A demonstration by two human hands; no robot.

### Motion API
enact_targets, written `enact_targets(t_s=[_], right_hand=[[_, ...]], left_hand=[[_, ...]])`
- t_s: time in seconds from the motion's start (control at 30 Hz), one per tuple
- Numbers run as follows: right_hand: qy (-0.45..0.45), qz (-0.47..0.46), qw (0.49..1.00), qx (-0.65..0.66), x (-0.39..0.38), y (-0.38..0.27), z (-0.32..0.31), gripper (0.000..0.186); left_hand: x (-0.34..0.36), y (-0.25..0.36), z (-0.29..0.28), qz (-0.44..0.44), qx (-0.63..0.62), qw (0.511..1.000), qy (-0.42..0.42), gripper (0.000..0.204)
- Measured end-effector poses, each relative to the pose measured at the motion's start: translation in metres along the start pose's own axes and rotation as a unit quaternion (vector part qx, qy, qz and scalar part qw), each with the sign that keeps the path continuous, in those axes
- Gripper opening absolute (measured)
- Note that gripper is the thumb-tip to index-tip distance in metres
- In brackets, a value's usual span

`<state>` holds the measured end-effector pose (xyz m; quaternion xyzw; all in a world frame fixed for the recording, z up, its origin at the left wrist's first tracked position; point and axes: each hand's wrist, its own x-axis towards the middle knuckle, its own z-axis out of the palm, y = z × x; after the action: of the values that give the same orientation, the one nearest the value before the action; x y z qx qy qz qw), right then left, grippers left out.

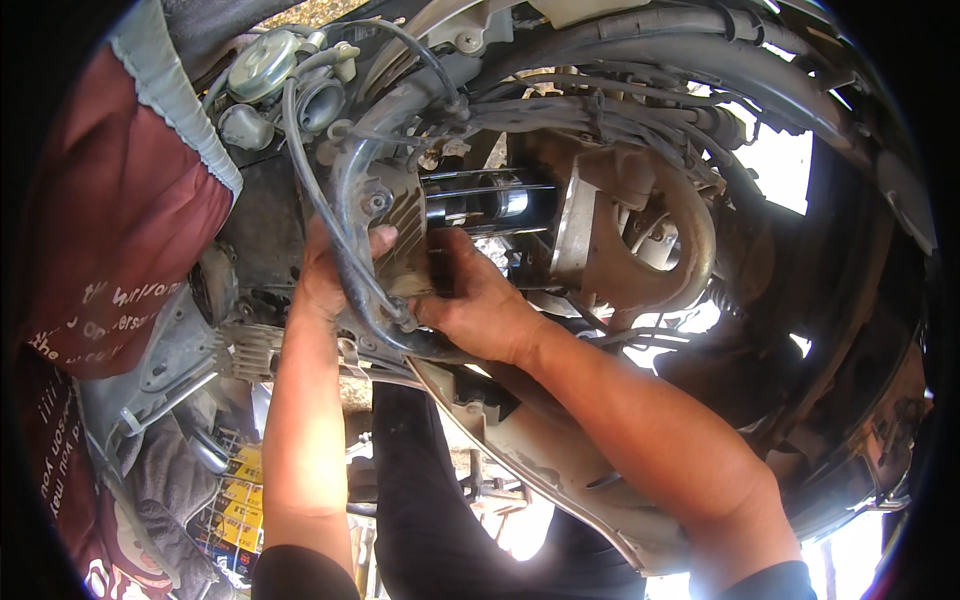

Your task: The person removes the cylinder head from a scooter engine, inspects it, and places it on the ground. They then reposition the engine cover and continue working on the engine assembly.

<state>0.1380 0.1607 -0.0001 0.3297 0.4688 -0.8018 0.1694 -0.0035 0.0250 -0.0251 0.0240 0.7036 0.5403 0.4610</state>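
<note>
**Both hands at the finned cylinder block, seen from your head; clock positions are read from the centre of the view**

The finned cylinder block [405,225] lies between 10 and 11 o'clock, behind a curved frame tube [352,185] and a thinner dark hose [300,150]. Your left hand [322,270] is near 9 o'clock, partly covered by the tube and hose. Its thumb is extended over the block's near face, apart from the other fingers; these are largely hidden, so whether they grip cannot be told. Your right hand [485,305] occupies the centre, its bent fingers reaching to the block's edge at 4 o'clock of the block. Its thumb points to 9 o'clock, separated from the index finger; the fingertips lie in shadow, and a pinch cannot be confirmed.

At 12 o'clock, metal studs [492,232] span between the block and a dusty casting [600,235] at 2 o'clock; a shiny cylindrical part [512,197] shows among them. A bundle of cables [620,115] runs at 1 o'clock. Dark red printed fabric [140,190] hangs between 9 and 10 o'clock; yellow packages [243,500] lie at 8 o'clock, beside grey cloth [175,480].
</note>
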Motion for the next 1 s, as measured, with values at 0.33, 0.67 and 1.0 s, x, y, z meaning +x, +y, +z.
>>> enact_targets(t_s=[0.33, 0.67, 1.0], right_hand=[[-0.043, -0.01, 0.998, 0.033, 0.002, -0.009, 0.002, 0.058], [0.046, 0.009, 0.997, -0.062, 0.008, -0.007, -0.004, 0.047], [0.093, 0.011, 0.989, -0.115, 0.021, -0.037, -0.015, 0.049]], left_hand=[[-0.005, 0.013, 0.007, 0.049, 0.016, 0.998, 0.047, 0.065], [-0.012, 0.013, 0.019, 0.105, 0.188, 0.97, 0.113, 0.05], [-0.026, 0.022, 0.024, 0.135, 0.309, 0.924, 0.183, 0.054]])
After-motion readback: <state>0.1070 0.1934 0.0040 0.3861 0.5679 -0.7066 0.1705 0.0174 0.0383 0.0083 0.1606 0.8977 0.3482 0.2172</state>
